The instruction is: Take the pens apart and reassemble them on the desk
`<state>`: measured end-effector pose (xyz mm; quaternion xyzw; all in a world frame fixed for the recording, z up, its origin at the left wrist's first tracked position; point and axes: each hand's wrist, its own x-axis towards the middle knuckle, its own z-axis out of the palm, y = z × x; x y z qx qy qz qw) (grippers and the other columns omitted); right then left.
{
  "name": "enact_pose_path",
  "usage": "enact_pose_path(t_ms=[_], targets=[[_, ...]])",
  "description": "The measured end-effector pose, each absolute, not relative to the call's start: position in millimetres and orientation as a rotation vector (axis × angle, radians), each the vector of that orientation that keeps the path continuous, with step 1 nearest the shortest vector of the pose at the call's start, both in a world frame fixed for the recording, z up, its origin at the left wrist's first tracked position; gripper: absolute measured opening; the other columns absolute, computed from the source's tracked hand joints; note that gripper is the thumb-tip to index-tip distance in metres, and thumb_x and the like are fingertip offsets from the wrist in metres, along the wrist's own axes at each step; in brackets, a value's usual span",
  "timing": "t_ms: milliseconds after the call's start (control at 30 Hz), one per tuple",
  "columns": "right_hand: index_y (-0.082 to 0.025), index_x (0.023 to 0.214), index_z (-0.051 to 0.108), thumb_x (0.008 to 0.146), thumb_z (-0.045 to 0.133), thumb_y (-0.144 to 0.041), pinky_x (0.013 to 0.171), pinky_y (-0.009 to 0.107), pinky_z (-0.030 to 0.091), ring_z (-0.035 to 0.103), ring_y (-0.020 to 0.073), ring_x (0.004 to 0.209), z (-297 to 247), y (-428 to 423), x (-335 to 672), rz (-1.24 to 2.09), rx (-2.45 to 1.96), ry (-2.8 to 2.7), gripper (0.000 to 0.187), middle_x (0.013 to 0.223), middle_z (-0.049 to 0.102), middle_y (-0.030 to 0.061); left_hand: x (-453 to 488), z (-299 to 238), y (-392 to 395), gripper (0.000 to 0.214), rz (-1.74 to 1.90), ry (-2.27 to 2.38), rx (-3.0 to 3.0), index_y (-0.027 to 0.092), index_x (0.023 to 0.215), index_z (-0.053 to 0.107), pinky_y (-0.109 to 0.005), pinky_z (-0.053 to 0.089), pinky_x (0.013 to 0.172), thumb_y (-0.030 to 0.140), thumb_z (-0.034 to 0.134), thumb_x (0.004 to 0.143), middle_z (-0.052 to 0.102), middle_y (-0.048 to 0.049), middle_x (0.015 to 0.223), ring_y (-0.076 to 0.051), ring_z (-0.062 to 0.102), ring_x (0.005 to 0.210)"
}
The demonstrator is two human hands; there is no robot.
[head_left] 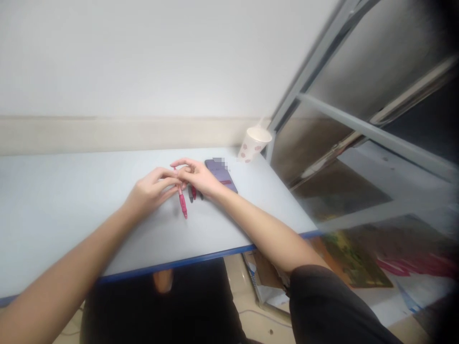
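Observation:
My left hand point(156, 188) and my right hand point(201, 177) meet over the middle of the white table point(143, 248). Between them is a pink pen point(183, 204), its darker grip end pointing down toward me. The fingers of both hands are closed around the pen's upper part, which they partly hide. Under my right hand lie a dark pen point(191, 194) and a red pen point(194, 192), mostly covered. Right behind my right wrist, a phone point(225, 177) lies flat with its screen lit.
A white paper cup point(255, 141) with a reddish pattern stands at the table's back right corner. A grey metal frame point(287, 107) rises along the right side. Below it are papers and a cardboard box point(267, 274). The table's front edge is blue.

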<state>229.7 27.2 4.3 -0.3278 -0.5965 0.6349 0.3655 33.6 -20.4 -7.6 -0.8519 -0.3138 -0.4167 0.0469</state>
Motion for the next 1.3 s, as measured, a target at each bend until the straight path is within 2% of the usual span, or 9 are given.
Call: enact_pose_path(t_ms=[100,233,467,633,833,1067,1200,1300], targets=[[-0.022,0.108,0.067,0.089,0.075,-0.03,0.061,0.025,0.056,0.064,0.0121,0.058,3.1,31.1,231.0,1.576,-0.812,-1.498,0.022,0.069,0.068,-0.0043,33.1,-3.4,-21.0,0.016,-1.246,-1.037,-2.628,0.023,0.114,0.072,-0.034,0.062,0.09,0.022,0.062,0.102,0.072,-0.0079,0.115,-0.02,0.073,0.104],[-0.021,0.1,0.068,0.089,0.076,-0.032,0.059,0.025,0.056,0.062,0.0119,0.059,7.8,33.5,235.1,1.495,-0.847,-1.493,0.018,0.069,0.065,-0.0037,28.4,4.3,-20.7,0.021,-1.184,-1.211,-2.646,0.021,0.118,0.07,-0.037,0.058,0.091,0.029,0.061,0.101,0.07,-0.0097,0.113,-0.023,0.069,0.105],[-0.02,0.099,0.067,0.091,0.073,-0.031,0.062,0.026,0.056,0.062,0.0119,0.061,9.1,36.0,237.7,1.426,-0.813,-1.516,0.015,0.074,0.068,-0.0019,21.2,13.3,-17.8,0.027,-0.883,-1.928,-2.619,0.022,0.097,0.069,-0.033,0.047,0.074,0.044,0.053,0.098,0.069,-0.0027,0.082,-0.02,0.064,0.075],[-0.023,0.111,0.062,0.09,0.076,-0.036,0.063,0.027,0.055,0.062,0.0121,0.061,7.1,37.0,236.7,1.379,-0.825,-1.483,0.028,0.077,0.069,-0.0036,23.0,18.0,-18.1,0.034,-0.679,-2.212,-2.565,0.023,0.09,0.066,-0.032,0.04,0.065,0.054,0.05,0.094,0.065,-0.001,0.07,-0.021,0.062,0.068],[-0.021,0.096,0.058,0.091,0.073,-0.031,0.063,0.026,0.052,0.06,0.011,0.061,5.8,39.4,238.0,1.406,-0.812,-1.522,0.018,0.073,0.066,-0.0039,23.5,16.9,-17.5,0.034,-0.599,-2.245,-2.603,0.024,0.089,0.063,-0.032,0.039,0.065,0.055,0.049,0.094,0.066,-0.0008,0.069,-0.022,0.062,0.068],[-0.025,0.11,0.055,0.092,0.072,-0.034,0.062,0.025,0.053,0.062,0.0123,0.063,11.2,35.7,238.6,1.399,-0.833,-1.536,0.027,0.078,0.067,-0.0049,24.0,17.9,-18.7,0.035,-0.585,-2.201,-2.669,0.023,0.093,0.066,-0.032,0.04,0.066,0.053,0.047,0.095,0.066,-0.0012,0.07,-0.022,0.063,0.068],[-0.022,0.099,0.058,0.093,0.07,-0.033,0.063,0.025,0.053,0.06,0.0119,0.063,11.4,35.4,238.4,1.359,-0.806,-1.594,0.017,0.076,0.065,-0.0034,24.1,17.4,-18.7,0.034,-0.617,-2.147,-2.702,0.023,0.093,0.067,-0.032,0.041,0.066,0.051,0.047,0.095,0.068,-0.0015,0.071,-0.022,0.064,0.069],[-0.023,0.099,0.059,0.094,0.069,-0.035,0.063,0.026,0.054,0.061,0.012,0.063,11.6,34.8,238.5,1.375,-0.817,-1.589,0.017,0.077,0.066,-0.003,23.4,17.0,-18.4,0.034,-0.631,-2.115,-2.728,0.023,0.093,0.067,-0.032,0.042,0.066,0.05,0.048,0.095,0.067,-0.0013,0.069,-0.021,0.063,0.067]])
